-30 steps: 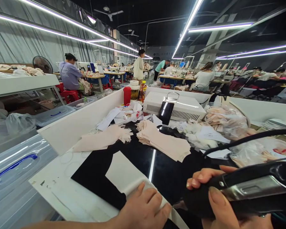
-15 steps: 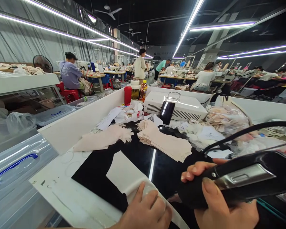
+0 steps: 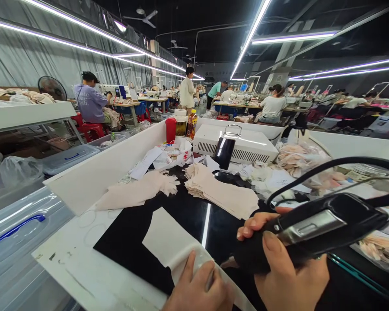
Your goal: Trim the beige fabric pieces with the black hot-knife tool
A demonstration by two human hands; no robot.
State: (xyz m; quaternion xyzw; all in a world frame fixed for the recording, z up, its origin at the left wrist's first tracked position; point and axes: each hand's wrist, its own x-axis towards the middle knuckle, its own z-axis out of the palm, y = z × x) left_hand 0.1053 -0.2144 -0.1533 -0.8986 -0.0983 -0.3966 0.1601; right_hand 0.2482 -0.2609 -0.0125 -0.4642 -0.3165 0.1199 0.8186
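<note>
Head view: down at the near edge, the right hand (image 3: 288, 276) is wrapped tight around a black handheld tool (image 3: 311, 229), thumb on top, index finger stretched along the barrel, nose angled down and to the left. Just beside that nose, the left hand (image 3: 199, 289) lies spread and pressing, fingers flat on the near end of a white cloth piece (image 3: 168, 242), which runs from under those fingers out onto the glossy black tabletop (image 3: 188, 211). The tool's tip sits very near the left fingertips, and that looks like the danger: a small slip of either hand on the slick surface could bring tip and fingers together, or drag the cloth askew under the hand. The tool's cable (image 3: 311, 172) arcs up over the right side of the table, and I'd judge a tug could snag it on the heaps below. Further out, a stack of beige fabric pieces (image 3: 222, 194) lies mid-table, with a white box machine (image 3: 243, 144) behind it and a red cup (image 3: 170, 129) at far left. To the near left stands a clear bin (image 3: 16, 229) with a blue handle. Other people work at far tables, well apart.
</note>
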